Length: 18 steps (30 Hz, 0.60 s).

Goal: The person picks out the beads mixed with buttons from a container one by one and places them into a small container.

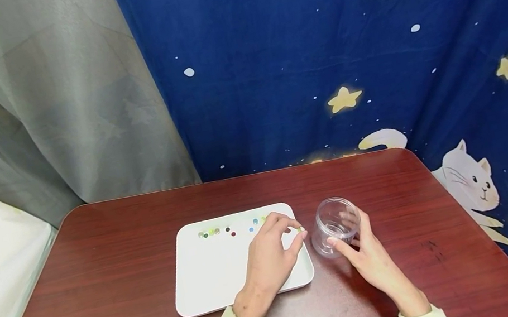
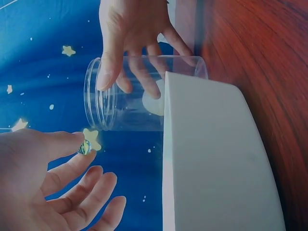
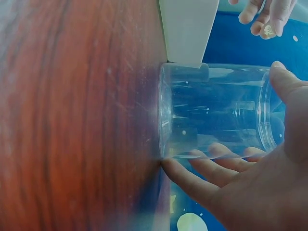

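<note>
My left hand [image 1: 269, 258] pinches a small glass marble [image 2: 84, 147] with a yellow-green swirl between thumb and forefinger; its other fingers are loosely bent. It is over the right side of a white tray [image 1: 205, 286], a short way from the jar's mouth. A clear, lidless plastic jar [image 1: 322, 243] stands upright on the table just right of the tray. Around its right side my right hand [image 1: 376, 259] holds it, thumb near the rim and fingers spread along the wall. Nothing shows inside the jar in the right wrist view [image 3: 211, 110].
Several coloured marbles [image 1: 211, 232] lie along the tray's far side, and blue ones [image 1: 252, 229] sit nearer my left hand, which may hide others. The brown wooden table [image 1: 116, 273] extends around the tray. Behind it hang a grey curtain [image 1: 70, 100] and a blue star-patterned one [image 1: 268, 65].
</note>
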### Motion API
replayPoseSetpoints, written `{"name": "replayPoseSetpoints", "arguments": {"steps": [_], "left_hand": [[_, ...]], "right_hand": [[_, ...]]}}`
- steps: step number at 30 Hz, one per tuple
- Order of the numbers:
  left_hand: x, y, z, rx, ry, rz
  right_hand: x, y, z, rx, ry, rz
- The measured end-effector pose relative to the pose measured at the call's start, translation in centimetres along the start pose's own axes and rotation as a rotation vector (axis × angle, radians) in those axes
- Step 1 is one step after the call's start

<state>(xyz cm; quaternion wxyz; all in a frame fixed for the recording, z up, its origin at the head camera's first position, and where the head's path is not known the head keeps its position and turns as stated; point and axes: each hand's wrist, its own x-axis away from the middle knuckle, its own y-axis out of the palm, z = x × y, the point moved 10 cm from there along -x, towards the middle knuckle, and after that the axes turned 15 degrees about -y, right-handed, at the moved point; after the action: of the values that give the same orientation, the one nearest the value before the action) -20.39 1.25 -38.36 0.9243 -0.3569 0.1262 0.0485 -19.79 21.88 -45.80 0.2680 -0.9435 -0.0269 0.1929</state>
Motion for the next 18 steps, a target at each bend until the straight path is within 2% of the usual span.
{"name": "replayPoseSetpoints", "arguments": {"steps": [8, 18], "left_hand": [[0.13, 0.54, 0.38, 0.008, -0.007, -0.032], [0.07, 0.54, 0.63, 0.013, -0.003, -0.027]], "right_hand": [[0.04, 0.0, 0.0, 0.002, 0.009, -0.003], [0.0, -0.04, -0.07, 0.002, 0.004, 0.001]]}}
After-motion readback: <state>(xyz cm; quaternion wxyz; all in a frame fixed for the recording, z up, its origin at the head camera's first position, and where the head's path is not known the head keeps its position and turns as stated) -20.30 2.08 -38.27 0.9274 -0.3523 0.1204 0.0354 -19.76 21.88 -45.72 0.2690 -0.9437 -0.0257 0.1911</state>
